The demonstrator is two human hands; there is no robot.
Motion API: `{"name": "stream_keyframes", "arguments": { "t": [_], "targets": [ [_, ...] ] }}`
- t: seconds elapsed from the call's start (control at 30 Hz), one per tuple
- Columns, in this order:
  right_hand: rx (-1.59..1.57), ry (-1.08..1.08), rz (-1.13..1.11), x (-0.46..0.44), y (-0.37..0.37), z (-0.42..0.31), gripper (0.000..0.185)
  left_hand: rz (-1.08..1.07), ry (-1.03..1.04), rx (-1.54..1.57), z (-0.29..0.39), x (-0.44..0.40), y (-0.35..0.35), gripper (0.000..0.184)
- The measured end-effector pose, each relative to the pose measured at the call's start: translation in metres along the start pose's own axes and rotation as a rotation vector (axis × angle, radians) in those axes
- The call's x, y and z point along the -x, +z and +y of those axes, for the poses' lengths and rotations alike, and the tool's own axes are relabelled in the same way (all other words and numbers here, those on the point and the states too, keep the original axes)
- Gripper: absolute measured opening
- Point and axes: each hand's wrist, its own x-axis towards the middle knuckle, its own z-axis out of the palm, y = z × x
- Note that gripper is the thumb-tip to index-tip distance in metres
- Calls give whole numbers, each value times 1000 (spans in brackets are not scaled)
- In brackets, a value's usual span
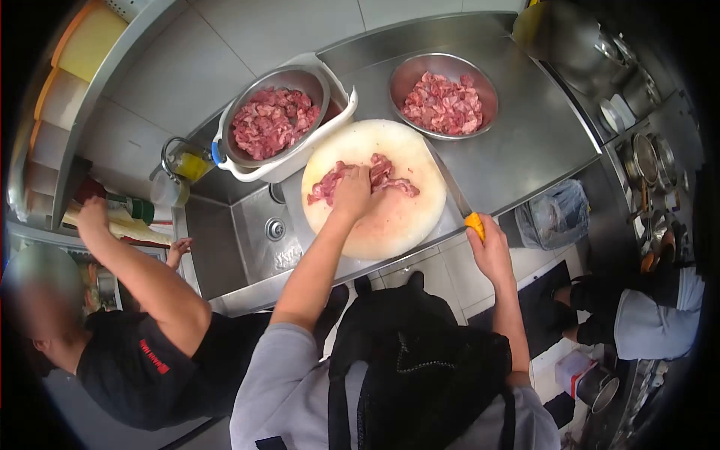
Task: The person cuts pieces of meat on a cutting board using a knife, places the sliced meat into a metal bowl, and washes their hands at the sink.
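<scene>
My left hand (352,193) presses down on a strip of raw meat (395,182), its fingers curled over the pieces. The meat lies across a thick round white cutting board (382,232). In my right hand (491,251), to the right of the board, is a knife with a yellow handle (474,223). Its blade seems to point up along the board's right side, hard to tell from the steel. Behind the board stand two steel bowls of cut raw meat, a left bowl (324,94) and a right bowl (491,84).
The left bowl sits in a white plastic tub (345,112) over the sink (251,225). Close on my left, a co-worker (165,360) reaches toward a shelf. Another person (652,315) stands far right. A lined bin (555,217) is below the counter (517,150).
</scene>
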Motion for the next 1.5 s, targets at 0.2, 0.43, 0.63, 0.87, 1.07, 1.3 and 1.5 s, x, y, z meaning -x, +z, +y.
{"name": "stream_keyframes", "arguments": {
  "t": [0.2, 0.43, 0.63, 0.87, 1.07, 1.3, 1.5],
  "targets": [
    [36, 40, -48, 1, 4, -13, 35, 67, 69, -42, 5, 19, -12, 58],
    [79, 93, 4, 15, 1, -28, 33, -152, 327, 391, 33, -42, 31, 55],
    [103, 134, 76, 34, -4, -24, 33, 291, 143, 261, 34, -11, 9, 47],
    [76, 248, -87, 38, 18, -36, 32, 105, 366, 206, -1, 10, 16, 40],
    [257, 85, -97, 22, 42, -54, 29, 176, 391, 85, 2, 20, 21, 33],
    [371, 89, -142, 18, 63, -63, 29, 189, 363, 136, 7, 7, -7, 55],
    [330, 208, -199, 27, 64, -74, 29, 11, 335, 141, 12, 11, 0, 53]
  ]
}}
